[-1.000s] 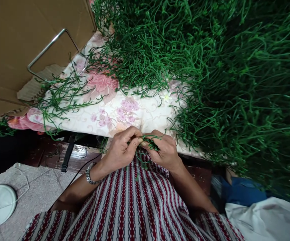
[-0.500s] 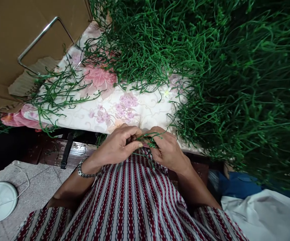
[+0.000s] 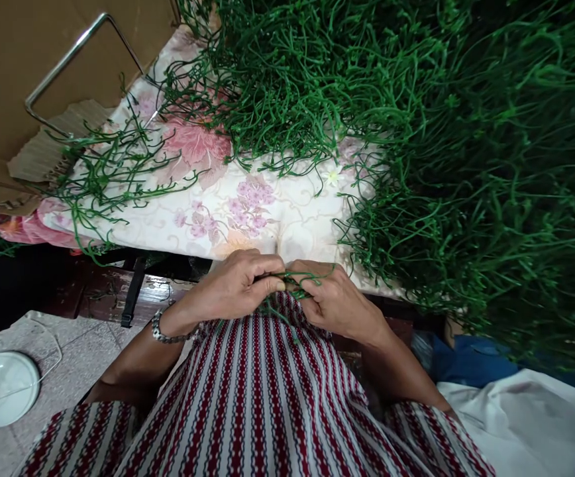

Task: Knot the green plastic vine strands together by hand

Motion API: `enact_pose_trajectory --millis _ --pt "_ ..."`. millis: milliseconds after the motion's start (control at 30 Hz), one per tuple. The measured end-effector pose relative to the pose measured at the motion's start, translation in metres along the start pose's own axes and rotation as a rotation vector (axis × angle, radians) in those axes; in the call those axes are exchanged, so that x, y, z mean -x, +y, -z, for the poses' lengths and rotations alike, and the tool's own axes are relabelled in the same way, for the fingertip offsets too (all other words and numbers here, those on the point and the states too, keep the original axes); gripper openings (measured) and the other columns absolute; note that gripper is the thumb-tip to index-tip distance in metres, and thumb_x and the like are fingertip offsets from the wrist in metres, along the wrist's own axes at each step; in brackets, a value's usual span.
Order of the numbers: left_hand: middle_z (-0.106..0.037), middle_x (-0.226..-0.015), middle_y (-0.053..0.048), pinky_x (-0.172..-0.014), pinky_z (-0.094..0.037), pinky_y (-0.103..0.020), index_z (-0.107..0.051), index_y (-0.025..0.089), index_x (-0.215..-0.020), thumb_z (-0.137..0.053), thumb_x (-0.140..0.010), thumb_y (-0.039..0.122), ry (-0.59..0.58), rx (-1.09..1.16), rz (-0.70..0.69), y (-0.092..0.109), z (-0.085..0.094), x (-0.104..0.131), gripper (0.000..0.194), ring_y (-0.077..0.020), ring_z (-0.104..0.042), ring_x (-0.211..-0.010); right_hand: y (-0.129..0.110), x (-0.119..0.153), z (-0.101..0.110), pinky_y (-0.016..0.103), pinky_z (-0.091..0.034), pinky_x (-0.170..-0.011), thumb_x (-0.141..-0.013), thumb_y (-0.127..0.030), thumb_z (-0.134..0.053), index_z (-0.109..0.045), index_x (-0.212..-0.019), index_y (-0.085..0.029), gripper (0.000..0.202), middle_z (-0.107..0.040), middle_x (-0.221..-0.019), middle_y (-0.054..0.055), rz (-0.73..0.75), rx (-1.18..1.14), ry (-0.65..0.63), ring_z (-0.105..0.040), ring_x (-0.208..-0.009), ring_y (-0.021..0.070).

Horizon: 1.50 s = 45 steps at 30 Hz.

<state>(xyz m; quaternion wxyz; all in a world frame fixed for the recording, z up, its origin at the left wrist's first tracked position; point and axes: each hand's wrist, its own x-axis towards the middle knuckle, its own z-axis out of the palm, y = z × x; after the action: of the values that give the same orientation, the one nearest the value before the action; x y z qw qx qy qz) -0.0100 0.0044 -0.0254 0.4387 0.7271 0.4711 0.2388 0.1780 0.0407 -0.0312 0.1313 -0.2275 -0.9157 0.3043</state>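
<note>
Left hand: the left hand (image 3: 240, 285) pinches thin green stems (image 3: 309, 275) between thumb and fingers.
Right hand: the right hand (image 3: 334, 301) curls its fingers around the same stems.
Both hands: they are close, fingers facing each other; I can't tell if they touch.
Green stems: they are in and between the two hands, with some loose ends poking out above and hanging below.
Wrist: a shiny band (image 3: 161, 328) goes around the left one.
Clothes: a red and white striped top (image 3: 262, 391) is right under the hands.
Cloth: a flowery cloth (image 3: 297, 228) lies just past the hands.
Big pile: a huge green pile (image 3: 407, 126) sits past the hands and off to the right.
Small pile: a little green bunch (image 3: 113, 175) lies past the left hand, farther left.
Far left: a bent metal bar (image 3: 66, 59) is in front of brown cardboard (image 3: 4, 53), beyond the small bunch.
Low left: a round white thing (image 3: 6, 384) is on the floor (image 3: 86, 351), well away from the left hand.
Low right: white cloth (image 3: 530, 424) lies beside something blue (image 3: 481, 361), past the right arm.
</note>
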Motion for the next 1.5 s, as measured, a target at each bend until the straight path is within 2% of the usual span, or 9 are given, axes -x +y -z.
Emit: enact_pose_trajectory --millis 67,200,367,633,867,1067,1200,1300,1500 --pt "-0.044 -0.054 0.004 -0.057 -0.033 -0.024 -0.049 0.017 -0.062 -0.046 -0.082 0.017 -0.147 0.026 -0.033 -0.001 0.006 0.001 0.021 -0.0097 -0.041 -0.054 0.001 0.0 0.003 0.024 -0.038 -0.054 -0.063 -0.005 -0.037 -0.045 -0.073 -0.018 0.019 -0.054 -0.067 0.001 0.042 -0.03 -0.104 -0.047 -0.059 0.0126" --pt "-0.048 -0.055 0.002 -0.058 -0.036 -0.024 -0.051 0.018 -0.059 -0.047 -0.081 0.019 -0.466 0.173 -0.14 -0.001 0.016 -0.002 0.023 -0.011 -0.045 -0.055 0.006 -0.001 0.009 0.023 -0.04 -0.06 -0.067 -0.007 -0.037 -0.047 -0.071 -0.019 0.016 -0.056 -0.067 0.0 0.263 -0.207 -0.326 -0.05 -0.063 0.0115" --pt "-0.047 -0.053 0.001 -0.055 -0.036 -0.025 -0.049 0.018 -0.054 -0.046 -0.078 0.014 -0.63 0.265 -0.195 0.001 0.019 -0.01 0.025 -0.0119 -0.045 -0.053 0.011 -0.008 0.016 0.021 -0.038 -0.059 -0.072 -0.007 -0.035 -0.047 -0.07 -0.019 0.018 -0.057 -0.066 -0.001 0.37 -0.311 -0.471 -0.048 -0.061 0.0099" --pt "-0.053 -0.054 -0.001 -0.05 -0.035 -0.025 -0.061 0.019 -0.061 -0.049 -0.078 0.019 -0.656 0.303 -0.164 -0.006 0.017 -0.012 0.021 -0.0127 -0.047 -0.053 0.014 -0.02 0.021 0.02 -0.034 -0.056 -0.071 -0.003 -0.035 -0.043 -0.062 -0.019 0.019 -0.049 -0.059 -0.002 0.395 -0.431 -0.558 -0.041 -0.055 0.0081" --pt "-0.057 -0.052 -0.002 -0.046 -0.038 -0.024 -0.069 0.021 -0.061 -0.062 -0.071 0.024 -0.586 0.548 -0.102 -0.01 0.016 -0.014 0.013 -0.0126 -0.05 -0.047 0.02 -0.026 0.018 0.02 -0.032 -0.055 -0.074 -0.005 -0.035 -0.042 -0.06 -0.018 0.02 -0.042 -0.056 -0.003 0.394 -0.569 -0.602 -0.035 -0.053 0.0076" --pt "-0.058 -0.054 -0.004 -0.051 -0.041 -0.026 -0.07 0.02 -0.062 -0.062 -0.073 0.029 -0.617 0.6 -0.076 -0.015 0.012 -0.015 0.016 -0.0132 -0.05 -0.049 0.023 -0.028 0.011 0.02 -0.035 -0.056 -0.082 -0.013 -0.037 -0.046 -0.063 -0.018 0.021 -0.047 -0.059 -0.001 0.402 -0.67 -0.603 -0.038 -0.055 0.0078" --pt "-0.059 -0.053 -0.005 -0.05 -0.041 -0.027 -0.07 0.02 -0.061 -0.06 -0.073 0.038 -0.654 0.597 -0.051 -0.014 0.01 -0.013 0.024 -0.0143 -0.05 -0.049 0.021 -0.028 0.006 0.019 -0.036 -0.055 -0.091 -0.032 -0.034 -0.051 -0.064 -0.017 0.035 -0.05 -0.06 0.001 0.395 -0.727 -0.638 -0.041 -0.054 0.0076" --pt "-0.059 -0.052 -0.005 -0.05 -0.041 -0.028 -0.069 0.02 -0.06 -0.059 -0.074 0.042 -0.674 0.588 -0.048 -0.011 0.01 -0.012 0.028 -0.0146 -0.05 -0.049 0.02 -0.029 0.004 0.019 -0.038 -0.056 -0.091 -0.043 -0.031 -0.056 -0.067 -0.016 0.045 -0.054 -0.062 0.003 0.387 -0.774 -0.653 -0.045 -0.056 0.0078" --pt "-0.061 -0.052 -0.005 -0.049 -0.04 -0.028 -0.071 0.022 -0.063 -0.061 -0.074 0.035 -0.667 0.615 -0.097 -0.012 0.011 -0.011 0.02 -0.0146 -0.052 -0.047 0.02 -0.033 0.001 0.019 -0.04 -0.058 -0.092 -0.038 -0.034 -0.061 -0.072 -0.015 0.04 -0.059 -0.063 0.005 0.466 -0.831 -0.616 -0.05 -0.057 0.0079"
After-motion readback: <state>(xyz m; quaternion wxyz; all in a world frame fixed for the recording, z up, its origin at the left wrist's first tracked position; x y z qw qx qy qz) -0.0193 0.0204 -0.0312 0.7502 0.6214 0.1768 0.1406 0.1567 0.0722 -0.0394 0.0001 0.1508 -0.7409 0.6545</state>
